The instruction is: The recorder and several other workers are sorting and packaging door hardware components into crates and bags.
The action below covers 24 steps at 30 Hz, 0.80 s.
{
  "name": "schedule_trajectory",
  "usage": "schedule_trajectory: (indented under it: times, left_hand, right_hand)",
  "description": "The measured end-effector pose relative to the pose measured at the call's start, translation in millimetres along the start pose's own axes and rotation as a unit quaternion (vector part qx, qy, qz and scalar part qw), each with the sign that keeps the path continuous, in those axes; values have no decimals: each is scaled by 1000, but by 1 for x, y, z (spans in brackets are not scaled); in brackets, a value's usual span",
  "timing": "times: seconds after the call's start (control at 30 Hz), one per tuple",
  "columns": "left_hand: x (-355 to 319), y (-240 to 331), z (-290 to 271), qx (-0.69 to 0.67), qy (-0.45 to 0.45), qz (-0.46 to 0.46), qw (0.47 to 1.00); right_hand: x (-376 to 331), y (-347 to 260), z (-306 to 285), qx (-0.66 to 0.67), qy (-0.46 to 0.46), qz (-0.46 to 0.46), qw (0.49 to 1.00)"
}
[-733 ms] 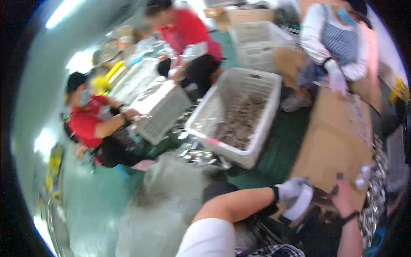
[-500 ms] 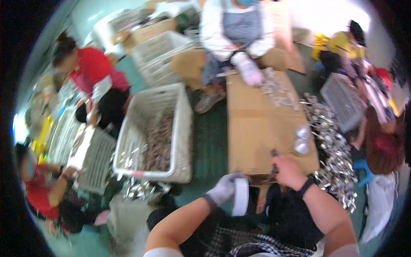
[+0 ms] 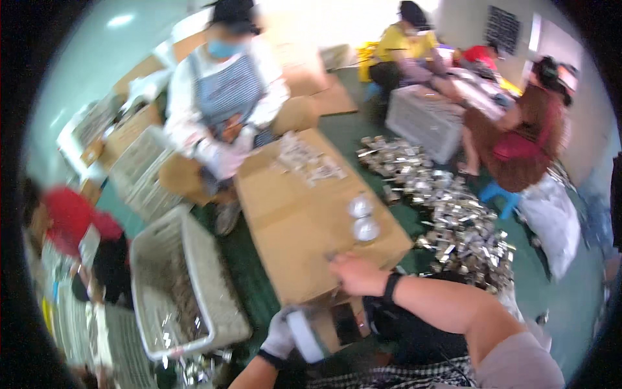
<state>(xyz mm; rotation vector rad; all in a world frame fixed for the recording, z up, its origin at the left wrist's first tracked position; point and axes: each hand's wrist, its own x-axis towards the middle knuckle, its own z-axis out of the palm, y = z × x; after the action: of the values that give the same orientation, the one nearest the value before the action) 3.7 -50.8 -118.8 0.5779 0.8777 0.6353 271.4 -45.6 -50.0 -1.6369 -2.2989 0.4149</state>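
- White tape roll (image 3: 303,335): held in the gloved left hand (image 3: 280,334), below the brown cardboard box (image 3: 304,214) edge.
- Bare right hand (image 3: 356,274): rests on the box top, pinching a small item that cannot be identified.
- Keep the roll close and level at the box edge.

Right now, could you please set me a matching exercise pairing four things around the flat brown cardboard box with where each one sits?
Things:
1. two round silver lids
2. white plastic crate
3. heap of shiny metal pieces
4. right hand

Places:
A. on the green floor, right of the flat brown cardboard box
B. at the box's near edge
C. on top of the box, near its right side
D. on the floor, left of the box

Pairs: 1-C, 2-D, 3-A, 4-B
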Motion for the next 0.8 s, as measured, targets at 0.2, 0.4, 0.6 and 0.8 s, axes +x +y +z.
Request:
schedule_trajectory:
  times: [0.2, 0.4, 0.6, 0.8]
  left_hand:
    - [9, -6, -47, -29, -36, -76, 996]
    - [-25, 18, -11, -44, -14, -111, 993]
    - [-24, 18, -23, -92, -17, -125, 988]
    - [-11, 5, -58, -121, -64, -139, 981]
  right_hand:
    - [16, -8, 12, 4, 6, -23, 1000]
    - [4, -7, -1, 36, 30, 7, 999]
    - [7, -8, 3, 23, 11, -10, 1000]
    - [10, -5, 8, 31, 6, -8, 999]
